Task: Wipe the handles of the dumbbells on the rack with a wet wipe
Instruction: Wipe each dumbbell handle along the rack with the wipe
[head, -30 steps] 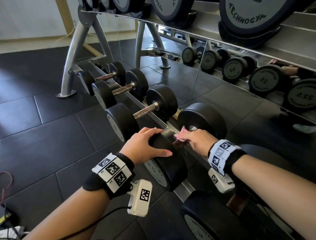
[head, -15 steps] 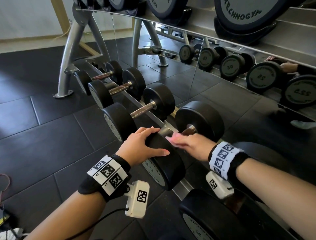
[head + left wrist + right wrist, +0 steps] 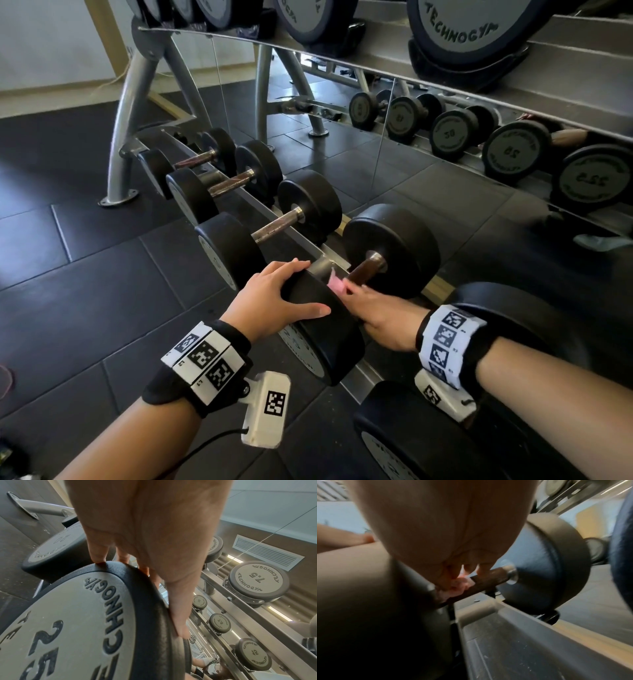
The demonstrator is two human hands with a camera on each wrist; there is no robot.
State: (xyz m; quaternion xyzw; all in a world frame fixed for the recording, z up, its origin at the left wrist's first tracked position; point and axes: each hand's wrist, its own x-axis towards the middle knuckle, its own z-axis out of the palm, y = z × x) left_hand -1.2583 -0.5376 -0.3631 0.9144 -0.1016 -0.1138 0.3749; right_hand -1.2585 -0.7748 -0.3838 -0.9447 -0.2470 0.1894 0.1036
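A black 25 dumbbell (image 3: 325,329) lies across the lower rail of the rack (image 3: 308,245). My left hand (image 3: 274,294) rests on its near head (image 3: 147,601), fingers draped over the rim and thumb along the side. My right hand (image 3: 373,315) holds a pink wet wipe (image 3: 335,285) wrapped round the brown handle (image 3: 364,270), close to the near head. In the right wrist view the fingers curl over the wipe (image 3: 455,586) on the handle (image 3: 489,580). The far head (image 3: 394,246) and the far part of the handle show bare.
Three smaller dumbbells (image 3: 270,229) sit further left on the same rail. A larger one (image 3: 428,438) lies right of my arms, under my right wrist. An upper shelf (image 3: 479,37) of dumbbells overhangs. A mirror behind reflects the rack. Black rubber floor tiles (image 3: 85,274) lie to the left.
My right hand has slid the wipe along the handle from the far head toward the near head, baring the far part of the handle. The left hand has stayed on the near head.
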